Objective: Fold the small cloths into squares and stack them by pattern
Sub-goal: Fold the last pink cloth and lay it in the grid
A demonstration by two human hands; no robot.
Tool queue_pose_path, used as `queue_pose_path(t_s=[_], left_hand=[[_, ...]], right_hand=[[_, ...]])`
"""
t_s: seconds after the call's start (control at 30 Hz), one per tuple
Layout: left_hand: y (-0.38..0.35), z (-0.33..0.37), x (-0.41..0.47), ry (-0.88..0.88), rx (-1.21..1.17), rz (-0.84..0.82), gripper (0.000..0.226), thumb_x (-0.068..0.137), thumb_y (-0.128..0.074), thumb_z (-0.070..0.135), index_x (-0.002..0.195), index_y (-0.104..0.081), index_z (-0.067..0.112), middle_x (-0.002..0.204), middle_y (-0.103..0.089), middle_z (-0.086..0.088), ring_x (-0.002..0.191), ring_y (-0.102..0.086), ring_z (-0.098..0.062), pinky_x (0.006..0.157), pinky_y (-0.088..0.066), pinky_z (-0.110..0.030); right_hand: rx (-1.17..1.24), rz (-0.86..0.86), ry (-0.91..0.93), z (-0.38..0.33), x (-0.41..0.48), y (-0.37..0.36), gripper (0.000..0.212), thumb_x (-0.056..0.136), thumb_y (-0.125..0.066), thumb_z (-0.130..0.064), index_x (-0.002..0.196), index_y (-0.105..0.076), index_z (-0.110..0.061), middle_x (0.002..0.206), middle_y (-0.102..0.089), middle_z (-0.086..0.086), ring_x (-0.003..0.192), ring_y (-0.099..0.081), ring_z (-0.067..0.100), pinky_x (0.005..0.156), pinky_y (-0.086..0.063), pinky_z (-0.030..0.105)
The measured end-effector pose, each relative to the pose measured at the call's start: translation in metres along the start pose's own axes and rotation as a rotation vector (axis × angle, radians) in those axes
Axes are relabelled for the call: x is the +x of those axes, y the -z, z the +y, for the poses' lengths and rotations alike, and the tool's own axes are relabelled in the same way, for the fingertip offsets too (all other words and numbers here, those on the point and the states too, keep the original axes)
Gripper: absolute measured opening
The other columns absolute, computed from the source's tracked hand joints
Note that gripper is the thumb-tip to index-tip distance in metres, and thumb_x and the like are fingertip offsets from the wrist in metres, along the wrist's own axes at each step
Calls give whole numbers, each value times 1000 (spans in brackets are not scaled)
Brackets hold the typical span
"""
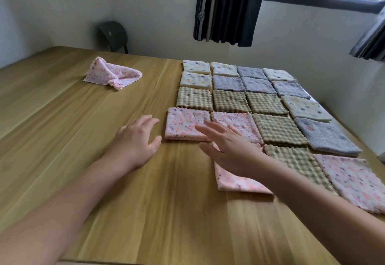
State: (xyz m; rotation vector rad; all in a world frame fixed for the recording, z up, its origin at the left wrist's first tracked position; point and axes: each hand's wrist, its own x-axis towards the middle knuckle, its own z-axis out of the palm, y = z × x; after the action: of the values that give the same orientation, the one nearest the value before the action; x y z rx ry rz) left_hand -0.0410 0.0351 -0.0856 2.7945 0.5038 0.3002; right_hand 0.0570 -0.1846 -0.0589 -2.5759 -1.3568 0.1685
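Note:
Several folded cloth squares lie in a grid on the right half of the wooden table (104,160): cream dotted ones (196,67) at the back, grey ones (229,83), green checked ones (194,98) and pink speckled ones (185,126) nearer me. My left hand (137,139) hovers open just left of the front-left pink square. My right hand (229,150) is spread open above another pink folded cloth (235,181), partly hiding it. One unfolded, crumpled pink cloth (112,74) sits alone at the far left.
A dark chair (113,35) stands behind the table's far edge. A dark curtain (227,8) hangs by the window at the back right. Bare wood stretches across the left and front of the table.

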Motion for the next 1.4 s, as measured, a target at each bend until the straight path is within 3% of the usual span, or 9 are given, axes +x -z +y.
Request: queue_pose_path(t_s=[0.27, 0.47, 0.6, 0.7, 0.8, 0.9, 1.1, 1.2, 1.4], left_hand=[[-8, -80, 97, 226, 7, 140, 46, 91, -51, 25, 136, -46, 15, 147, -39, -3, 128, -42, -27, 102, -35, -39], [-4, -128, 163, 282, 63, 228, 47, 87, -52, 25, 133, -46, 17, 151, -32, -2, 120, -48, -33, 92, -41, -41], [-4, -156, 205, 339, 119, 218, 47, 92, -43, 29, 139, -41, 26, 152, -28, -8, 129, -39, -33, 101, -35, -43], [-8, -167, 225, 360, 147, 194, 44, 95, -38, 34, 139, -43, 31, 150, -32, -9, 133, -35, -30, 109, -28, -44], [-14, -177, 237, 297, 170, 247, 37, 98, -37, 31, 130, -53, 24, 141, -46, -6, 124, -45, -29, 98, -35, -41], [-16, -182, 234, 213, 140, 434, 22, 97, -44, 22, 100, -65, 15, 108, -64, -7, 91, -57, -34, 68, -35, -34], [0, -164, 201, 50, 27, 633, 20, 88, -60, 10, 69, -55, 10, 85, -64, -8, 74, -54, -31, 63, -30, -31], [12, -145, 176, -42, -139, 670, 22, 92, -56, 15, 72, -51, 8, 72, -57, -1, 59, -42, -17, 57, -25, -30], [76, -79, 126, 1, -513, 715, 18, 98, -50, 23, 82, -54, 15, 60, -53, 10, 52, -50, -1, 50, -39, -17]], right_hand=[[54, 58, 76, -27, 159, -16, 45, 101, -39, -35, 145, -38, -25, 148, -39, 1, 130, -44, 25, 104, -35, 38], [6, 63, 106, -44, 271, -39, 45, 98, -40, -28, 142, -42, -20, 145, -44, 5, 130, -44, 26, 106, -34, 37], [-16, 90, 114, -46, 335, -54, 46, 98, -36, -29, 144, -37, -22, 148, -40, 3, 135, -37, 24, 109, -29, 39], [-41, 121, 137, -45, 371, -59, 47, 99, -31, -30, 146, -33, -28, 151, -36, 2, 139, -32, 23, 111, -26, 42], [-63, 81, 138, -40, 401, -61, 44, 101, -27, -32, 142, -41, -32, 152, -36, -2, 139, -32, 22, 109, -26, 42], [-80, 213, 130, -42, 410, -60, 34, 101, -34, -29, 122, -60, -25, 129, -55, 1, 118, -49, 23, 90, -37, 39], [-52, 375, 232, -43, 365, -53, 19, 97, -44, -22, 105, -60, -16, 112, -59, 0, 104, -51, 19, 82, -33, 32], [161, 427, 246, -40, 328, -24, 11, 92, -51, -18, 101, -57, -12, 98, -62, 1, 90, -55, 21, 75, -37, 32], [356, 495, 232, -55, 246, 51, 6, 91, -50, -11, 94, -53, -14, 71, -56, -7, 60, -49, 9, 55, -39, 30]])
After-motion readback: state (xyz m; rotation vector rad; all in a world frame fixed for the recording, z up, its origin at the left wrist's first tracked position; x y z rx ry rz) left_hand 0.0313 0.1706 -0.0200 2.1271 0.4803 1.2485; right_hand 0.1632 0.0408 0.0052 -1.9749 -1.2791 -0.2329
